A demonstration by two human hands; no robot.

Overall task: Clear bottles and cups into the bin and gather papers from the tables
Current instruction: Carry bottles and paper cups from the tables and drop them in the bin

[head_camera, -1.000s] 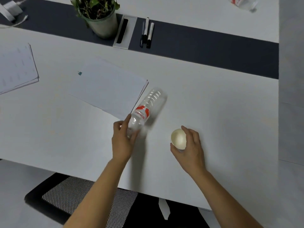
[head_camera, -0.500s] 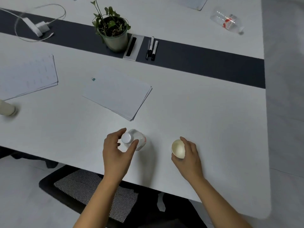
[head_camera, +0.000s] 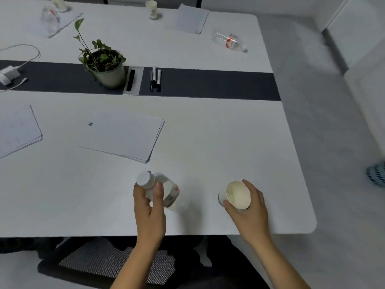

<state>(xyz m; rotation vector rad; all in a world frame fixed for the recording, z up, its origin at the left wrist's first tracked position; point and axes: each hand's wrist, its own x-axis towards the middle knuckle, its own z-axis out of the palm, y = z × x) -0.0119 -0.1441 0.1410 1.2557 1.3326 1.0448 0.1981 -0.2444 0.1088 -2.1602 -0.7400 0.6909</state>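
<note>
- The clear water bottle (head_camera: 166, 191) was recorded at 6 o'clock in the view, over the near edge of the white table (head_camera: 239, 147).
- It was grasped by the left hand (head_camera: 149, 213). Thumb and fingers were curled round its neck just under the white cap (head_camera: 145, 180), and the cap end was tilted toward the person. Whether its base touched the table could not be told.
- The paper cup (head_camera: 237, 195) was noted at 3 o'clock of the water bottle, apart from it. It was gripped by the right hand (head_camera: 250, 215), with fingers wrapped round its wall and its open mouth tipped toward the camera.
- A stack of papers (head_camera: 123, 136) was seen lying flat at 11 o'clock of the water bottle, near it but not touching.
- A second paper stack (head_camera: 18, 130) was noted at 9 o'clock, cut off by the frame edge.
- A dark strip (head_camera: 208, 84) was seen crossing the table. A potted plant (head_camera: 104, 65) stood on it at 11 o'clock, with markers (head_camera: 155, 78) at the plant's 3 o'clock.
- Beyond the strip, a second bottle (head_camera: 229, 41) was seen lying on its side at 1 o'clock. Loose sheets (head_camera: 190, 18) and an upright far cup (head_camera: 153, 10) were noted at 12 o'clock.
- A white charger (head_camera: 7, 74) with its cable was logged at 10 o'clock.
- A mesh chair (head_camera: 104, 265) was seen at 6 o'clock, below the table edge.
- A pale blue perforated object (head_camera: 376, 174) was seen on the floor at 3 o'clock, cut off and not identifiable.
</note>
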